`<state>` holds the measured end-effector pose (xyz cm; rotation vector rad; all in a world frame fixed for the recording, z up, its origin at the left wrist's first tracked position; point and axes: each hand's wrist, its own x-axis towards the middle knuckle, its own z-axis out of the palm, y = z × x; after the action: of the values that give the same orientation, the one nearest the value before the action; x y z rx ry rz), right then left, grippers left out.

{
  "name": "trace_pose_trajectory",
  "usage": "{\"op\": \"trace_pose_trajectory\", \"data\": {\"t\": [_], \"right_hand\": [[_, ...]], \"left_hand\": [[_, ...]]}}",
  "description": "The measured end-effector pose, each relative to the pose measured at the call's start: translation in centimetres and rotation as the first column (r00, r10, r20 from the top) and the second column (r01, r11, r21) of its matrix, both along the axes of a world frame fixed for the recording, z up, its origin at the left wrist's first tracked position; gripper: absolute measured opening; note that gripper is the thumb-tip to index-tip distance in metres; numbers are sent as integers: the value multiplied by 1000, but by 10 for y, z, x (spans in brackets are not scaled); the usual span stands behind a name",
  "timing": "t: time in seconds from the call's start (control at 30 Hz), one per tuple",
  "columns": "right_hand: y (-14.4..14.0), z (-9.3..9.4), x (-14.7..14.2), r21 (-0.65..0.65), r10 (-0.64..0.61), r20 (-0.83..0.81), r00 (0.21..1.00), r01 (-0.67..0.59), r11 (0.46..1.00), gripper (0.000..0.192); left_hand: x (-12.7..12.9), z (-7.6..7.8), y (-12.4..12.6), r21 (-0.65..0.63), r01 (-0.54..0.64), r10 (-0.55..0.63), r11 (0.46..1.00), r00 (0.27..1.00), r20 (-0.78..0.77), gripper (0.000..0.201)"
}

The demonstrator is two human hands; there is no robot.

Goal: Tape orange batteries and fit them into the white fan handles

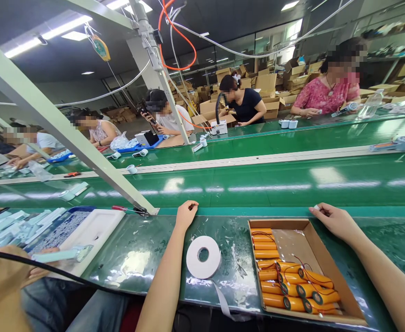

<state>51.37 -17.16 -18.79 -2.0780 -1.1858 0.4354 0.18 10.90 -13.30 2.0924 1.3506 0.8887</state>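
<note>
My left hand rests with curled fingers at the far edge of the green workbench, beside the conveyor, holding nothing I can see. My right hand lies just past the far right corner of a shallow cardboard tray and pinches a small white piece at its fingertips. The tray holds several orange cylindrical battery cells with red and black wires. A roll of white tape lies flat on the bench between my arms, its loose end trailing toward me.
A green conveyor belt runs across in front. A slanted metal frame post meets the bench at left. White and blue trays with pale parts sit left, by a co-worker's hand. Several people work opposite, cardboard boxes behind them.
</note>
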Motion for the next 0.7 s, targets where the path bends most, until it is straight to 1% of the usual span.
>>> {"op": "trace_pose_trajectory", "data": {"t": [0.3,0.5,0.7], "right_hand": [[0,2,-2,-32,-5,-14,1000,5,999,64],[-1,1,0,-5,6,-17,1000,-6,1000,62],[-1,1,0,-6,8,-14,1000,-8,1000,63]], "left_hand": [[1,1,0,-11,-8,8,1000,1000,-13,19],[1,3,-2,-17,-17,17,1000,1000,-19,18],[2,5,-4,-24,-26,26,999,1000,-17,19]]}}
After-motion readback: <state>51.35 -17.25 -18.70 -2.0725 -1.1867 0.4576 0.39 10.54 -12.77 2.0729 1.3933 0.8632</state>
